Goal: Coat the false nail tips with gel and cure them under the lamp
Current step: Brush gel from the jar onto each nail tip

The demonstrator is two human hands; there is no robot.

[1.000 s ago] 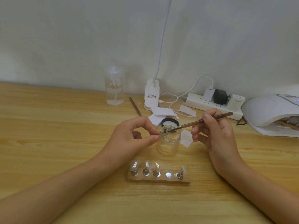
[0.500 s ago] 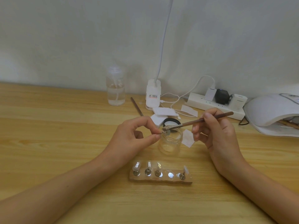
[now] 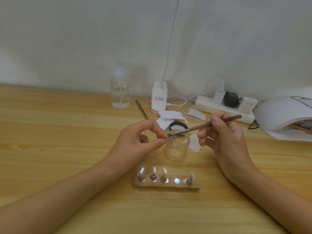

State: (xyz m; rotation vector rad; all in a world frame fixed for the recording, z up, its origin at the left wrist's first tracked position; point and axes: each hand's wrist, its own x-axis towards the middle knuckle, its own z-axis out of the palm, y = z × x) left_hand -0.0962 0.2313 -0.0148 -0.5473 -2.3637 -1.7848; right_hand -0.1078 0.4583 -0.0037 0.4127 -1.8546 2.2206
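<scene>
Four false nail tips stand upright on metal pegs in a wooden block at the near middle of the worktop; a fifth spot, between the third and last tip, shows only a bare metal disc. Just behind the block, the left hand has its grip closed in a pinch, thumb and forefinger meeting on a small piece too tiny to make out. The right hand has its grip clenched round a brown brush, held like a pen, with the brush's tip at the left fingertips, above the mouth of an open clear jar. The jar stands between the two hands, and its black lid lies just behind it. A white slip lies beside the jar on the right, and white pads lie behind the lid. Further back lie a second brown stick, a clear bottle and a white lamp base with its stem rising out of view. A power strip with plugs sits by the wall, and the white curing lamp is at the far right edge.
</scene>
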